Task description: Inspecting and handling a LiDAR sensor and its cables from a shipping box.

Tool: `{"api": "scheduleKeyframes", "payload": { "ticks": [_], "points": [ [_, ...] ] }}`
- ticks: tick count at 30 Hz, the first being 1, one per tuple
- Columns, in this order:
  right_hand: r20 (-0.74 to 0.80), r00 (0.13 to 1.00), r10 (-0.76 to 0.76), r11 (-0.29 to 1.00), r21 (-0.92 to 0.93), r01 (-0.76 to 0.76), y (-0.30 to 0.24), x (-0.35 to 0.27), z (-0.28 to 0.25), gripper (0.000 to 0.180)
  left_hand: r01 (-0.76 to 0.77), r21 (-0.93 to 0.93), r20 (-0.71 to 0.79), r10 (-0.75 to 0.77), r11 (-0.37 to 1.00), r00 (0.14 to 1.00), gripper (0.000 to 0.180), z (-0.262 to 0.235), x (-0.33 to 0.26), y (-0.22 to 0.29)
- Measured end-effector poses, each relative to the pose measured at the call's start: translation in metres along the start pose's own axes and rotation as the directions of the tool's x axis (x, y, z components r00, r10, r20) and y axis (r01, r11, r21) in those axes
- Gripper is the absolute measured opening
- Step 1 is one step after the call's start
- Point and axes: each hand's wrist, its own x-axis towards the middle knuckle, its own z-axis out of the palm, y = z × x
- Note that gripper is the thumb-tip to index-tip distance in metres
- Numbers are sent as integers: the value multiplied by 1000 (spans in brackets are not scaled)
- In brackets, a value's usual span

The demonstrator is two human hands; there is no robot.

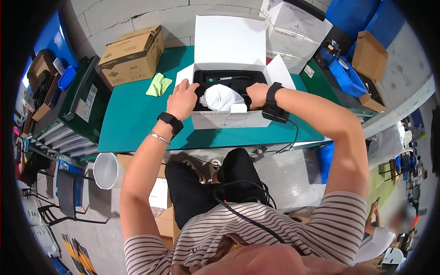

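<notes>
An open white cardboard box (206, 121) stands on the green table, its lid (230, 39) raised at the back and its side flaps spread. Black foam (250, 77) lines it. In the middle of the foam sits a rounded thing wrapped in a white bag (221, 97); what the wrap covers is hidden. A dark piece with a green dot (211, 79) lies along the back of the foam. My left hand (183, 98) is closed over the box's left edge. Curled inside the right end is my right hand (257, 94), beside the white bundle, its fingertips hidden.
A brown carton (131, 56) and a crumpled light-green cloth (158, 85) are on the table (130, 114) to the left. White boxes (293, 39) are stacked at the back right, near a blue bin (344, 75). A black cable (295, 137) hangs from my right wrist over the front edge.
</notes>
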Motion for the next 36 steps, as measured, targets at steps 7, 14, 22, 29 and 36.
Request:
{"api": "scheduleKeyframes", "payload": {
  "ticks": [7,14,22,29,36],
  "points": [
    [-172,983,63,933,359,3,7,7,26,41,25,-23,27,-25,999,999,34,0,1,0],
    [-134,980,149,440,896,56,4,-4,26,32,75,-22,91,-73,997,993,37,-3,3,7],
    [-167,957,238,-151,967,206,2,-14,31,28,-213,-194,413,276,958,868,71,-48,22,36],
    [-257,910,326,-385,843,376,-2,-27,38,24,-333,68,688,198,940,699,103,-39,61,60],
    [-348,846,403,-441,736,513,1,-28,45,24,-377,101,705,201,921,680,106,-26,74,66]
  ]
}}
